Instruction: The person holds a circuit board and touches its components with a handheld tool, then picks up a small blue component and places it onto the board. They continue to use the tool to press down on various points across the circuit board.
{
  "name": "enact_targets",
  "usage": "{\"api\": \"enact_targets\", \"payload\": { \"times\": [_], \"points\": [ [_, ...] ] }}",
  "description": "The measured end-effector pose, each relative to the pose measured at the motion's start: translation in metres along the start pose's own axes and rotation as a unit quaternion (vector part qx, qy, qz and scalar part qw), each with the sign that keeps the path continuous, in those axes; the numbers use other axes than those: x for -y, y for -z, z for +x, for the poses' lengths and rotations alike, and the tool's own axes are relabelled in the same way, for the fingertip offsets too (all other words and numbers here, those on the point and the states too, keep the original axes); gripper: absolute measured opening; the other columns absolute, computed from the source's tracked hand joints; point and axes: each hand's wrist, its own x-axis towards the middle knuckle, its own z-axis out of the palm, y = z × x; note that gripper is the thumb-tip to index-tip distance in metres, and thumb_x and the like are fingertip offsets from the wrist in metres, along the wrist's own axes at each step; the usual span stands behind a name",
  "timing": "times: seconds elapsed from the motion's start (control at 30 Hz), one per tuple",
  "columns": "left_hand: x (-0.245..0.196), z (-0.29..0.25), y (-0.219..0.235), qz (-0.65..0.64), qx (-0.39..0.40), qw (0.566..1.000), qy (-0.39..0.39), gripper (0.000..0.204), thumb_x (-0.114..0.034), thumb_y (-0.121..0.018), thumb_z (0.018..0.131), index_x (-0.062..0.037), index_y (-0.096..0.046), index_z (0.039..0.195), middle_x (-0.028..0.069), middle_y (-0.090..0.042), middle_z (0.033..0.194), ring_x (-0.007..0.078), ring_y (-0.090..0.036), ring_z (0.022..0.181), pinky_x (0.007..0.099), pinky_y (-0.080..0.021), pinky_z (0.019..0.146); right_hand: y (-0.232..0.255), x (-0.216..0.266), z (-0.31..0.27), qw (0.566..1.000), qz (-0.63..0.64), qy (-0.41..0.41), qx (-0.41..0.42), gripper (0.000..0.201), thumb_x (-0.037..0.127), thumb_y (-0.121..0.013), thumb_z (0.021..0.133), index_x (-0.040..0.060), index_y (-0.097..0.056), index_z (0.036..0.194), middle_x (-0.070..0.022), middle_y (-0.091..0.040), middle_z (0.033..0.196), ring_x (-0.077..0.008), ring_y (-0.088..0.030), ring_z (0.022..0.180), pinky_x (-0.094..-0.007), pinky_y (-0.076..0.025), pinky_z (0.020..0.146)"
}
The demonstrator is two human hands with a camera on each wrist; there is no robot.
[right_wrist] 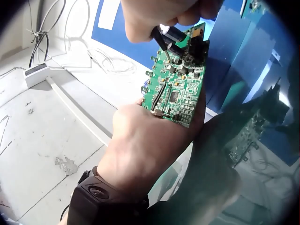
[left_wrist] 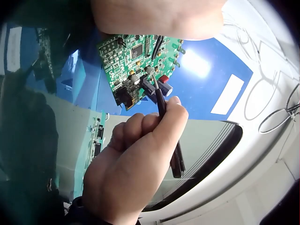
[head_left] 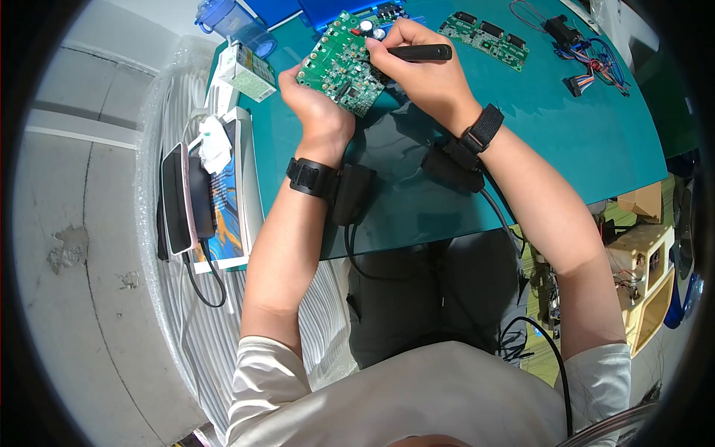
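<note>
My left hand (head_left: 319, 112) holds a green circuit board (head_left: 339, 67) by its near edge, with the fingers mostly hidden beneath it. The board is tilted, its component side facing up. Small chips, dark cylindrical capacitors (left_wrist: 165, 88) and a red part (left_wrist: 163, 78) stand on it. My right hand (head_left: 432, 74) pinches a slim black-handled tool (head_left: 421, 53) between thumb and fingers. Its thin metal tip (left_wrist: 156, 80) reaches in among the parts beside the capacitors. In the right wrist view, the left hand (right_wrist: 145, 140) supports the board from below.
Another green board (head_left: 485, 41) with dark connectors lies at the back of the green table mat (head_left: 581, 141). A bundle of coloured wires (head_left: 592, 67) is to its right. A small box (head_left: 247, 72), a blue-lidded container (head_left: 237, 26) and a phone (head_left: 179, 197) stand at the left.
</note>
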Motion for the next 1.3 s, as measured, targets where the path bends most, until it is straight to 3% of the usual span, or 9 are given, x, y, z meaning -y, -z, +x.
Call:
{"api": "enact_targets", "payload": {
  "times": [0.37, 0.57, 0.63, 0.67, 0.73, 0.77, 0.87, 1.03, 1.3],
  "points": [
    [0.003, 0.002, 0.002, 0.017, 0.011, 1.0, -0.02, 0.039, -0.041, -0.039, 0.095, -0.0067, -0.058, 0.099, 0.0092, -0.068, 0.1, 0.0262, -0.063, 0.092, 0.0415, -0.05, 0.09, 0.002, -0.007, 0.003, 1.0, 0.015, -0.009, -0.001, 0.026, 0.024, -0.074, 0.09, 0.0033, -0.063, 0.079, 0.0, -0.056, 0.063, -0.0071, -0.046, 0.061, -0.0274, -0.039, 0.056],
    [-0.005, -0.017, -0.02, 0.055, -0.022, 0.997, -0.04, 0.06, -0.059, -0.041, 0.098, -0.0045, -0.064, 0.108, 0.0089, -0.07, 0.105, 0.0248, -0.066, 0.097, 0.0405, -0.051, 0.091, 0.002, -0.012, 0.004, 1.0, 0.007, -0.018, -0.011, 0.024, 0.023, -0.073, 0.09, 0.0033, -0.064, 0.08, 0.0001, -0.056, 0.064, -0.007, -0.049, 0.063, -0.0274, -0.04, 0.057],
    [-0.006, -0.016, -0.015, 0.047, 0.085, 0.995, 0.003, 0.058, -0.057, -0.047, 0.1, -0.0032, -0.066, 0.112, 0.0088, -0.071, 0.106, 0.0219, -0.069, 0.097, 0.0374, -0.053, 0.089, 0.001, -0.011, 0.003, 0.999, 0.032, -0.03, -0.015, 0.024, 0.023, -0.073, 0.091, 0.0034, -0.064, 0.081, 0.0008, -0.057, 0.065, -0.0071, -0.05, 0.064, -0.0274, -0.041, 0.058],
    [-0.005, -0.013, -0.014, 0.047, 0.085, 0.995, 0.002, 0.058, -0.057, -0.047, 0.1, -0.0032, -0.066, 0.112, 0.0088, -0.071, 0.106, 0.0219, -0.069, 0.097, 0.0374, -0.053, 0.089, 0.001, -0.011, 0.003, 0.999, 0.032, -0.03, -0.015, 0.024, 0.023, -0.073, 0.091, 0.0034, -0.064, 0.081, 0.0008, -0.057, 0.065, -0.0071, -0.05, 0.064, -0.0274, -0.041, 0.058],
    [-0.002, -0.008, -0.013, 0.105, 0.102, 0.987, -0.06, 0.042, -0.042, -0.059, 0.099, -0.0028, -0.068, 0.11, 0.0081, -0.072, 0.105, 0.0177, -0.07, 0.093, 0.0337, -0.054, 0.085, 0.0, -0.01, 0.003, 0.998, 0.053, -0.031, -0.015, 0.023, 0.023, -0.072, 0.091, 0.0037, -0.065, 0.081, 0.0011, -0.058, 0.066, -0.007, -0.05, 0.065, -0.0272, -0.041, 0.059],
    [-0.003, -0.006, -0.01, 0.073, 0.099, 0.992, -0.029, 0.023, -0.02, -0.068, 0.096, -0.0014, -0.069, 0.108, 0.0075, -0.073, 0.103, 0.0157, -0.07, 0.088, 0.0313, -0.055, 0.08, 0.0, -0.009, 0.003, 0.998, 0.053, -0.031, -0.016, 0.023, 0.023, -0.072, 0.091, 0.0037, -0.065, 0.081, 0.0011, -0.058, 0.066, -0.007, -0.05, 0.065, -0.0272, -0.041, 0.059],
    [0.0, -0.007, -0.006, 0.115, 0.09, 0.989, -0.034, 0.018, -0.01, -0.07, 0.092, 0.0001, -0.069, 0.107, 0.0074, -0.073, 0.101, 0.016, -0.071, 0.086, 0.0311, -0.056, 0.077, 0.002, -0.007, 0.002, 0.998, 0.044, -0.025, -0.027, 0.024, 0.023, -0.072, 0.092, 0.0039, -0.064, 0.081, 0.0011, -0.058, 0.067, -0.0063, -0.05, 0.065, -0.027, -0.041, 0.059],
    [0.002, -0.003, -0.002, 0.141, 0.111, 0.983, -0.036, 0.02, -0.003, -0.07, 0.091, 0.0026, -0.068, 0.11, 0.0085, -0.073, 0.103, 0.0168, -0.071, 0.089, 0.0309, -0.057, 0.079, 0.004, -0.009, 0.002, 0.983, 0.141, -0.114, -0.014, 0.024, 0.025, -0.071, 0.093, 0.0039, -0.062, 0.087, 0.0015, -0.061, 0.069, -0.0064, -0.054, 0.068, -0.0274, -0.043, 0.06],
    [0.002, -0.004, -0.005, 0.161, 0.108, 0.98, -0.035, 0.023, -0.003, -0.072, 0.09, 0.0035, -0.068, 0.112, 0.009, -0.072, 0.106, 0.0176, -0.071, 0.092, 0.0317, -0.057, 0.082, 0.005, -0.014, 0.004, 0.997, 0.008, -0.058, -0.056, 0.025, 0.027, -0.07, 0.093, 0.004, -0.061, 0.089, 0.0007, -0.062, 0.072, -0.0074, -0.054, 0.067, -0.0279, -0.043, 0.059]
  ]
}}
